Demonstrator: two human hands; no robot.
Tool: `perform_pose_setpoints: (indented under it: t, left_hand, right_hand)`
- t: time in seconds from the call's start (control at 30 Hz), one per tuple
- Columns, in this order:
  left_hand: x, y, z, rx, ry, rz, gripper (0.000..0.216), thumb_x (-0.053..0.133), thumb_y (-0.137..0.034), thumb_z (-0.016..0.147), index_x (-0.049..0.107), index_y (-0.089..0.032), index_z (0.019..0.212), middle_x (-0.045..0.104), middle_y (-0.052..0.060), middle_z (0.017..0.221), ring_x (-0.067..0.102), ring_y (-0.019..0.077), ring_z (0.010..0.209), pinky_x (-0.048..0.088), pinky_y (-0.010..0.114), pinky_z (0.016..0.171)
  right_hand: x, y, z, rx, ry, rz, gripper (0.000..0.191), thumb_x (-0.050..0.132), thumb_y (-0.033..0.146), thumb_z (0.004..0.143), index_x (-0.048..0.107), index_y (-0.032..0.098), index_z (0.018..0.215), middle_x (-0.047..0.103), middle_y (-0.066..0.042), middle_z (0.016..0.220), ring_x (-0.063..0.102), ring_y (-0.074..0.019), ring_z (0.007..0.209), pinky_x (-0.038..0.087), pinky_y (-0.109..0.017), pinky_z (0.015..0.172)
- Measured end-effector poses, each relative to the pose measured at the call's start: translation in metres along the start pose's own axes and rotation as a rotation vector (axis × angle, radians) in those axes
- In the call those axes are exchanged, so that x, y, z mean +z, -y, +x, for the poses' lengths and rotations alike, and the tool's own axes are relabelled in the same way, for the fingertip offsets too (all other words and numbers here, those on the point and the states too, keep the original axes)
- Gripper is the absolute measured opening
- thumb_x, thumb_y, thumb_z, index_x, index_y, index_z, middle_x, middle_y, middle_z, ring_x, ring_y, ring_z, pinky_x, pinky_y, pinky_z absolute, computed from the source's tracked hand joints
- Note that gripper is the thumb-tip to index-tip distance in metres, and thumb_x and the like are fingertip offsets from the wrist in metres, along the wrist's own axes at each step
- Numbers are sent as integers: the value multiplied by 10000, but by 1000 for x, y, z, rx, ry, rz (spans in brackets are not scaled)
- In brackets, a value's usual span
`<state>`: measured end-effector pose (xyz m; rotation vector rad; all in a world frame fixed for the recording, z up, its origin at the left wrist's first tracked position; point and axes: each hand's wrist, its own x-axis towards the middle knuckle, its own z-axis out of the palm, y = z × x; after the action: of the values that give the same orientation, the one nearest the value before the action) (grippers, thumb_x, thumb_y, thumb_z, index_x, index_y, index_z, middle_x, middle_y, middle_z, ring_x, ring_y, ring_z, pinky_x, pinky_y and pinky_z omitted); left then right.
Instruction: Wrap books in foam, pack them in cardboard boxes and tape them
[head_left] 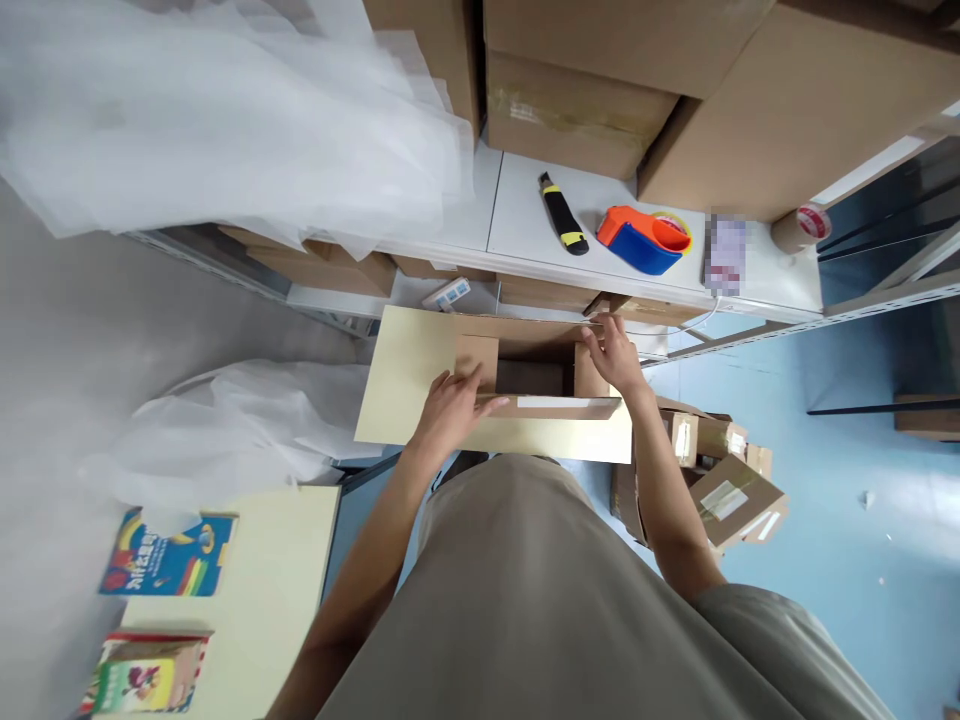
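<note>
An open cardboard box [525,352] rests on a pale board [409,370] in front of me, its flaps spread out. My left hand [450,405] lies on the near left flap, fingers bent over its edge and pressing it inward. My right hand [611,352] grips the right side flap near the far corner, fingers curled round the cardboard. The inside of the box looks dark, and I cannot make out any contents.
A white shelf [525,215] carries a black and yellow utility knife [562,213], an orange and blue tape dispenser [645,240] and a tape roll [802,226], under stacked cartons [787,95]. Small boxes [724,480] sit on the blue floor right. White foam sheets [225,120] and colourful books [169,555] are left.
</note>
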<state>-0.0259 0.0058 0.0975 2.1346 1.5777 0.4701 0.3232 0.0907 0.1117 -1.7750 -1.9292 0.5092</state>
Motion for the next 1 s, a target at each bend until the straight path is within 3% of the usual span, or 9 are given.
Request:
perform_pose_setpoints:
  t: [0.1, 0.2, 0.33, 0.43, 0.67, 0.8, 1.0]
  left_hand:
    - [12, 8, 21, -12, -72, -47, 690, 691, -690, 1057, 645, -158, 1492, 830, 208, 1193, 778, 405, 1223, 525, 592, 1205]
    - [25, 6, 32, -89, -262, -101, 835, 805, -688, 979, 558, -124, 1543, 743, 273, 1384, 702, 441, 1377, 528, 607, 1213]
    - [38, -1, 29, -164, -436, -141, 1140, 893, -710, 883, 376, -84, 1684, 426, 379, 1725, 435, 494, 1662, 420, 640, 1343]
    - [43, 2, 21, -188, -462, -191, 1194, 897, -713, 878, 318, -92, 1718, 377, 381, 1758, 394, 482, 1693, 406, 632, 1365]
    - [37, 20, 12, -65, -327, -176, 625, 824, -572, 1004, 640, -209, 1478, 598, 249, 1633, 557, 424, 1580, 455, 624, 1329]
    - [31, 25, 12, -48, -310, -171, 511, 805, -498, 1022, 679, -230, 1438, 618, 220, 1606, 585, 397, 1535, 474, 602, 1313]
    - [34, 21, 22, -123, -315, -158, 439, 873, -400, 956, 716, -247, 1336, 644, 194, 1530, 598, 404, 1491, 470, 625, 1298]
  right_hand:
    - [-4, 0, 2, 5, 21, -21, 645, 350, 767, 1149, 643, 245, 1387, 663, -186, 1466, 771, -302, 936, 635, -472, 899]
    - [-11, 4, -7, 3, 52, -12, 594, 334, 697, 1180, 686, 247, 1344, 699, -170, 1398, 769, -324, 1031, 631, -463, 938]
    - [-15, 8, -41, -41, 38, -21, 527, 342, 537, 1211, 738, 250, 1405, 717, -154, 1489, 721, -331, 1328, 585, -506, 1167]
    - [-8, 7, -73, -14, -55, -98, 469, 432, 479, 1193, 760, 272, 1458, 717, -113, 1568, 608, -336, 1519, 492, -580, 1313]
    - [24, 2, -119, 124, -193, -73, 469, 544, 529, 1150, 795, 286, 1463, 702, -94, 1627, 725, -327, 1424, 617, -538, 1217]
    - [32, -3, -131, 184, -305, 33, 483, 592, 593, 1111, 861, 264, 1339, 766, -128, 1527, 780, -352, 1359, 635, -565, 1200]
    - [41, -7, -130, 244, -357, 178, 475, 640, 611, 1074, 884, 255, 1273, 792, -126, 1485, 797, -351, 1330, 639, -570, 1202]
